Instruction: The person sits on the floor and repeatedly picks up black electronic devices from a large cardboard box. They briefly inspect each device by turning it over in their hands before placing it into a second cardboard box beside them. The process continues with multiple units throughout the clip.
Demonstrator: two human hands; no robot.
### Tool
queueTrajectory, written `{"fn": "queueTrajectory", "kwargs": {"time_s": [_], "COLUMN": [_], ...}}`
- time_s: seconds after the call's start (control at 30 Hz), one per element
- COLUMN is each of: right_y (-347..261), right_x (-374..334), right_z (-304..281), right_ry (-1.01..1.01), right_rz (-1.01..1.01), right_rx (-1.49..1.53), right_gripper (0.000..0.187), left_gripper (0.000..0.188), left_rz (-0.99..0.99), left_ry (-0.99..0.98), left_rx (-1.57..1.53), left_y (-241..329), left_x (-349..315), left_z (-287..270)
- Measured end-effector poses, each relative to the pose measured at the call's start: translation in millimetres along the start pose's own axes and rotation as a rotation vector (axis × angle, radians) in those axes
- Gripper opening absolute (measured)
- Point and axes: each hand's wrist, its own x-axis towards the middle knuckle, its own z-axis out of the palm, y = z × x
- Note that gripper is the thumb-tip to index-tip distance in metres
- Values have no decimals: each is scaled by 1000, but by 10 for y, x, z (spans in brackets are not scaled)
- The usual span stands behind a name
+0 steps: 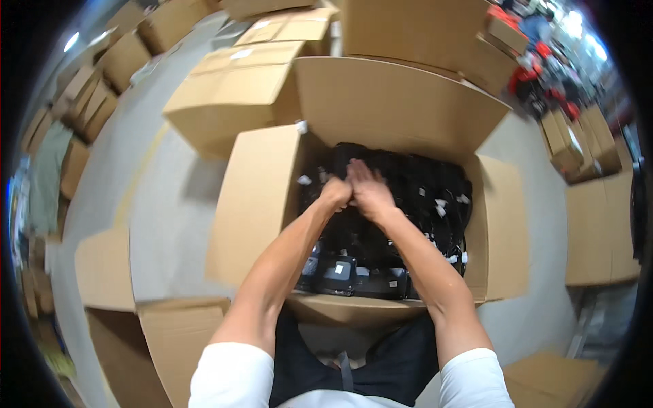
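Both my arms reach into a large open cardboard box (503, 224) filled with black items (415, 183), many with small white tags. What these items are is hard to tell; along the near side lie flat black pieces (339, 270) with a glossy look. My left hand (336, 193) is curled closed over the contents, and anything inside its fingers is hidden. Right beside it, my right hand (369, 193) has its fingers stretched forward over the black items, slightly blurred. The two hands meet or nearly meet.
The box's flaps stand spread, with a tall one (394, 102) at the far side. Closed cartons (235, 78) sit beyond it to the left. Another open box (112, 326) is at the lower left. More cartons (598, 234) stand at right, near a red-and-black heap (544, 81).
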Motion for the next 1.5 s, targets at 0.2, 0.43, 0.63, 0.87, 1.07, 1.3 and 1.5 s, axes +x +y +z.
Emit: {"fn": "queueTrajectory", "kwargs": {"time_s": [0.2, 0.43, 0.63, 0.87, 1.07, 1.3, 1.5], "right_y": [-99, -70, -145, -468, -2390, -5240, -5187], "right_x": [-65, -434, -887, -971, -773, -889, -1015], "right_z": [-184, -196, -402, -723, -1582, -1773, -1985], "right_ry": [-173, -53, -303, -400, -283, -404, -422], "right_rz": [67, -114, -108, -53, -268, -407, -76], "right_rx": [-148, -221, -276, 3, 302, 1485, 1584], "right_gripper": [95, 86, 74, 55, 41, 62, 42], "left_gripper": [57, 35, 56, 44, 27, 44, 43], "left_rz": [763, 158, -656, -913, -343, 333, 223], "left_ry": [-214, 1026, 600, 1144, 939, 836, 584], "left_rx": [416, -117, 353, -275, -251, -643, -819], "left_y": [427, -2027, -5682, -6771, -4440, -2541, -3506], "left_x": [-2014, -5230, -6650, -7011, -6806, -6453, -6220], "left_z": [-1922, -4043, -3429, -3057, -3811, -3565, -3380]}}
